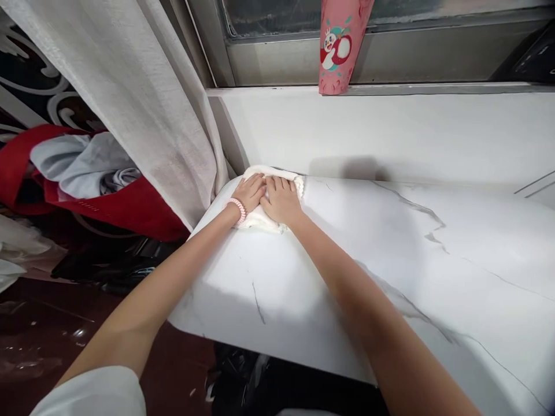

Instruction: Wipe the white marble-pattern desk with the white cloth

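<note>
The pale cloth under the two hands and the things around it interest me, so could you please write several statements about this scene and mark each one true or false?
1. The left hand and the right hand both rest on the pale cloth. True.
2. The pink coiled band is on the right wrist. False: it is on the left wrist.
3. A pale curtain hangs on the left side of the picture. True.
4. The tabletop is solid black. False: it is white with grey veins.
5. The pink item with a cartoon print lies under the right hand. False: it is at the window frame, beyond the tabletop.
</note>
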`<state>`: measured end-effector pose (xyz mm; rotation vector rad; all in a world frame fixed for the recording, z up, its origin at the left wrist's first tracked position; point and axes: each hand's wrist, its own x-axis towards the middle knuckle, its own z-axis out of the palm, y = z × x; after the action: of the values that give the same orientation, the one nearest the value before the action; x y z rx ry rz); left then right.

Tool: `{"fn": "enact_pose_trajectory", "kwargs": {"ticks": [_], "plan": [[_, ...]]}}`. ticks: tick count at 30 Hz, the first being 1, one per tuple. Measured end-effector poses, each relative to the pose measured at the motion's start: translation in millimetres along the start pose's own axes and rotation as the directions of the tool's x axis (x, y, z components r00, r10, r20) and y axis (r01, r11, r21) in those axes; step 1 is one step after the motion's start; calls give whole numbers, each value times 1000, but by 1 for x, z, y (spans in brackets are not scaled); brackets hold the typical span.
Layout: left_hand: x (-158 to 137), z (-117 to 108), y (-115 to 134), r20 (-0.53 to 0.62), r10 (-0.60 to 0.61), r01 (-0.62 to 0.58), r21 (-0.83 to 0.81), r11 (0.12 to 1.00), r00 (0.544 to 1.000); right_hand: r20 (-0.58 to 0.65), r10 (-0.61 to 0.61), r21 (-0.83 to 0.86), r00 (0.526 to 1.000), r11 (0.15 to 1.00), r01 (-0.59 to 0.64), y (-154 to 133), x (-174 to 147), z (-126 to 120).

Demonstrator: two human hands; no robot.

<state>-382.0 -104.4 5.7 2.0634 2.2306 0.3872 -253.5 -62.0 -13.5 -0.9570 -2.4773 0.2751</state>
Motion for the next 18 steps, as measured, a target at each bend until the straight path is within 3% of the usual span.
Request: {"fn": "enact_pose_trajectory", "kwargs": {"ticks": [6, 13, 15, 18], "plan": [[-79, 8, 34, -29, -81, 81, 0, 997, 996, 15, -72, 4, 997, 997, 72, -27, -79, -22], [-202, 14, 91, -119, -15, 27, 96, 995, 993, 71, -200, 119, 977, 974, 191, -58, -189, -62], [-218, 16, 108, -134, -3, 20, 124, 992, 991, 84, -230, 143, 970, 966, 217, -57, -207, -72], [-219, 20, 124, -121, 1, 16, 136, 991, 993, 103, -231, 156, 967, 964, 214, -45, -216, -81]]}}
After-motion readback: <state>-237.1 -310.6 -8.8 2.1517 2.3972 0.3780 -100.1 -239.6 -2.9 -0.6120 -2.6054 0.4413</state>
